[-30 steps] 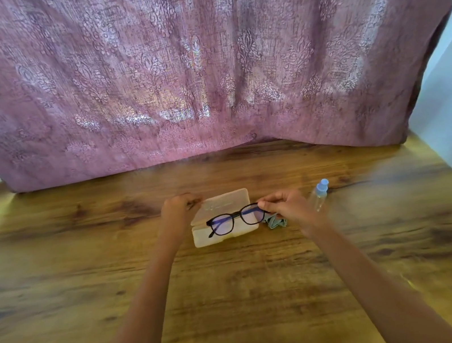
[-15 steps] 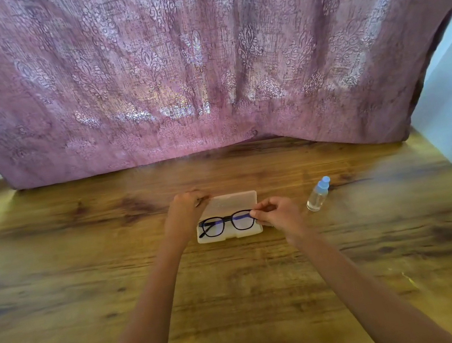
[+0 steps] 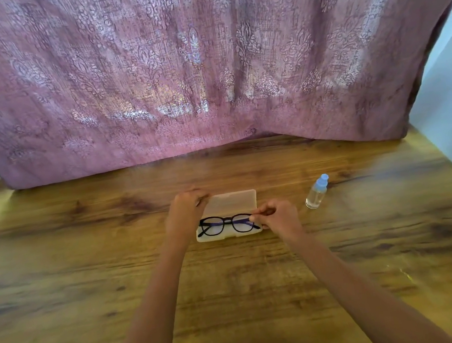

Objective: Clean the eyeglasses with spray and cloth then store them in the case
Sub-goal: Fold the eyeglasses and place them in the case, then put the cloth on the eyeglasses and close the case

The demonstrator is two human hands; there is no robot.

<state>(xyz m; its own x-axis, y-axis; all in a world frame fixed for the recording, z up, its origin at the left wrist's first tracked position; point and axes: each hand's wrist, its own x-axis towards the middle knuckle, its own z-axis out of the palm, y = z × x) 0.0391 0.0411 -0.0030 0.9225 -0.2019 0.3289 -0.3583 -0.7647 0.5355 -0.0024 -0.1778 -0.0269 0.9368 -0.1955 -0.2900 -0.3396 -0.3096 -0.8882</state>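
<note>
Left hand (image 3: 186, 212) gripped the rear left corner of the open translucent case (image 3: 233, 201), fingers curled at the lid edge. Right hand (image 3: 278, 216) pinched the right end of the black-framed eyeglasses (image 3: 226, 225) between thumb and fingertips. Eyeglasses sat in the front half of the case; whether fully seated could not be told. Case lay flat on the wooden surface (image 3: 238, 289). Spray bottle (image 3: 316, 193), clear with a pale blue cap, stood near the case's right side, apart from it. Pink patterned curtain (image 3: 202, 70) hung behind.
</note>
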